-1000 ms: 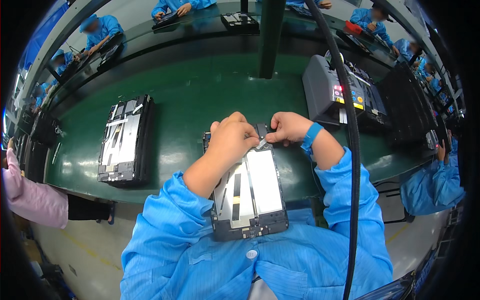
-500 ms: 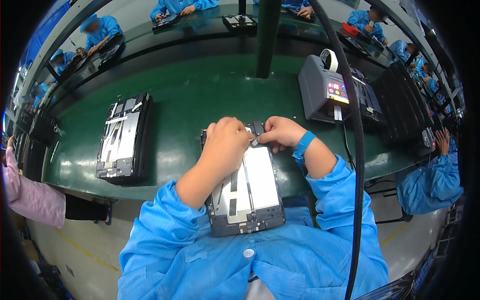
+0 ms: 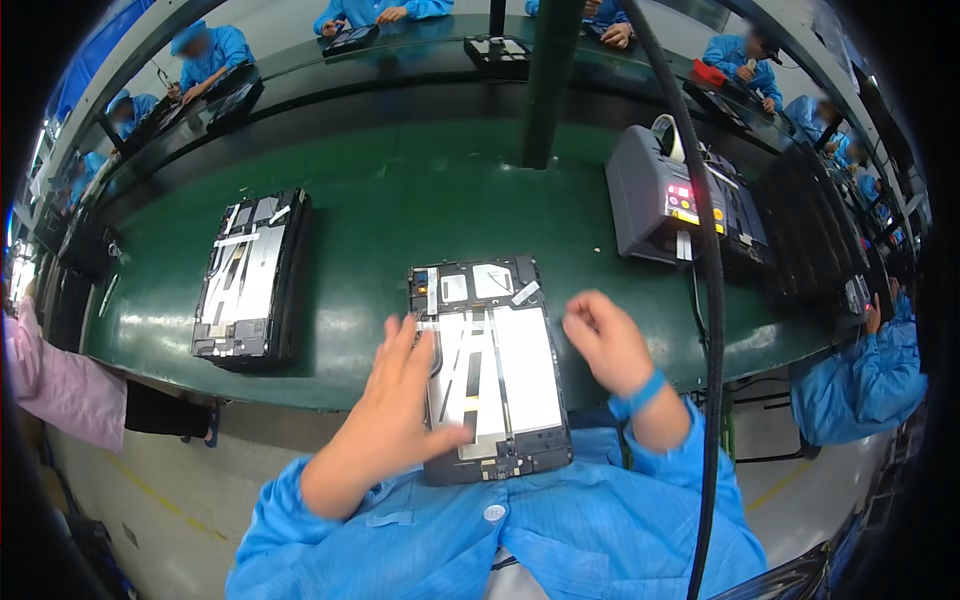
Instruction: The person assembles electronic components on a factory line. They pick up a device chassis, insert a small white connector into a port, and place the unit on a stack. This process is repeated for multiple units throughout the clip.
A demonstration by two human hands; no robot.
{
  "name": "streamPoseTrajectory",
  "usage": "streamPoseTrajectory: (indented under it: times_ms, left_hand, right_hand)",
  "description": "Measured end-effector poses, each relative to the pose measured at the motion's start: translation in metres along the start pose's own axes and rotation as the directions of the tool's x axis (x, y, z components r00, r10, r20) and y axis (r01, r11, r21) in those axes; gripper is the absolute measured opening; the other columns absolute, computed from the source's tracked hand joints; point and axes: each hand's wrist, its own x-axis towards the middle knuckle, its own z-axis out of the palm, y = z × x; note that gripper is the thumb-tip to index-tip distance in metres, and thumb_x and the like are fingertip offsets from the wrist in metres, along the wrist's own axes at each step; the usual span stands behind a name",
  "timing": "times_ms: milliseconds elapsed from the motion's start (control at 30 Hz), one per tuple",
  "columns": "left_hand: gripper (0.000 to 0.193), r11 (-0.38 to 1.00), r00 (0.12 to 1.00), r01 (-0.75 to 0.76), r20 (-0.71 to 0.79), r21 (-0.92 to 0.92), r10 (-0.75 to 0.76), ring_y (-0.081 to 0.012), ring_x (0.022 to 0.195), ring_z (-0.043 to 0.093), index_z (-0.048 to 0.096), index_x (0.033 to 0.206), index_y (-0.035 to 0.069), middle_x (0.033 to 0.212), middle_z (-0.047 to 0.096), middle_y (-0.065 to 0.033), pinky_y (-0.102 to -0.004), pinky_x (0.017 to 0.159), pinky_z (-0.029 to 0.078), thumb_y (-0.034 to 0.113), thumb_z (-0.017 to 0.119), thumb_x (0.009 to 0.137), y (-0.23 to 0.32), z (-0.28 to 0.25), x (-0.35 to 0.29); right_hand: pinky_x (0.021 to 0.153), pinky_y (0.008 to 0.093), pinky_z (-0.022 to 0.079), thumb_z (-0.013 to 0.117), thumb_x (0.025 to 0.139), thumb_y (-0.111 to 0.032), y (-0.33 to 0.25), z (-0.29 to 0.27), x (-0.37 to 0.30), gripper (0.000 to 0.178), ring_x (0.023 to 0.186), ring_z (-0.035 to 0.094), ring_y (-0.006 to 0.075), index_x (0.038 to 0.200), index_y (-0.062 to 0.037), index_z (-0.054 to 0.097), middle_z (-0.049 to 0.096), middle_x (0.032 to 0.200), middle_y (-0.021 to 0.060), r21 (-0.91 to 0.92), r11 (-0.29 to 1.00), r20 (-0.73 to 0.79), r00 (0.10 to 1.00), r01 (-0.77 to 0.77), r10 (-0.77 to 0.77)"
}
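Note:
An opened tablet (image 3: 530, 370), black-framed with wide silver battery panels and dark ribbon strips, lies in front of me with its near end by my jacket. A small white strip of tape sits at its far right corner. My left hand (image 3: 395, 400) is spread along the tablet's left edge, thumb stretched over the lower silver panel. To the right of the tablet, apart from it, hovers my right hand (image 3: 610, 345); its fingers are curled in with nothing visible in them. A blue band circles my right wrist.
A stack of similar opened tablets (image 3: 245, 285) stands to the left on the green table (image 3: 400, 190). A grey tape dispenser (image 3: 645, 195) with lit buttons is at the right, beside black trays (image 3: 810, 215). A black cable (image 3: 712, 300) hangs down in front. Co-workers sit around.
Both hands have come away from the tablet's far end. The left moved nearer and spread open; the right moved off to the right. The white tape at the far right corner now shows.

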Motion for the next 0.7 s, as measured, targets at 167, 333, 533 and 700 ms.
streamPoseTrajectory:
  times_ms: [167,333,533,700]
  left_hand:
    - [0.12,0.994,0.978,0.071,0.2,-0.087,-0.052,-0.0556,0.135,0.003,0.007,0.141,-0.01,0.143,0.004,-0.042,-0.0552,0.111,0.015,0.036,0.085,0.062,0.003,0.015,-0.051]
    - [0.124,0.983,1.0,-0.012,0.019,-0.183,0.015,-0.0525,0.137,0.005,0.005,0.146,0.0,0.143,-0.005,-0.0426,-0.0464,0.103,0.036,0.025,0.089,0.058,-0.006,0.011,-0.057]
    - [0.115,0.981,0.989,-0.099,-0.124,-0.166,0.079,-0.0448,0.139,0.012,0.016,0.145,-0.002,0.148,0.009,-0.0333,-0.0426,0.111,0.023,0.013,0.086,0.056,-0.031,-0.092,-0.057]
    - [0.116,0.929,0.941,-0.047,-0.329,-0.368,-0.083,-0.0267,0.138,0.027,0.023,0.144,-0.004,0.147,0.031,-0.0184,-0.0322,0.111,0.02,0.007,0.086,0.047,-0.096,-0.16,-0.086]
  right_hand:
    - [0.111,0.0544,0.013,0.056,0.084,-0.041,-0.017,0.022,-0.067,0.076,0.135,0.019,0.0507,0.137,0.0064,0.03,0.024,0.14,0.0382,-0.292,0.93,0.186,0.967,0.222,-0.173]
    - [0.112,0.0471,0.015,0.054,0.083,-0.022,-0.035,0.04,-0.06,0.073,0.136,0.022,0.0409,0.14,0.0081,0.021,0.026,0.143,0.0304,0.106,0.981,0.182,0.967,0.163,-0.18]
    - [0.11,0.0369,0.021,0.054,0.08,-0.014,-0.097,0.066,-0.012,0.076,0.132,0.03,0.033,0.142,0.0078,0.015,0.03,0.141,0.0231,0.494,0.811,0.196,0.869,0.313,-0.455]
    - [0.109,0.0391,0.025,0.061,0.082,-0.024,-0.163,0.14,0.051,0.085,0.132,0.029,0.0416,0.138,0.0145,0.011,0.026,0.14,0.0348,0.506,0.758,0.242,0.776,0.411,-0.583]
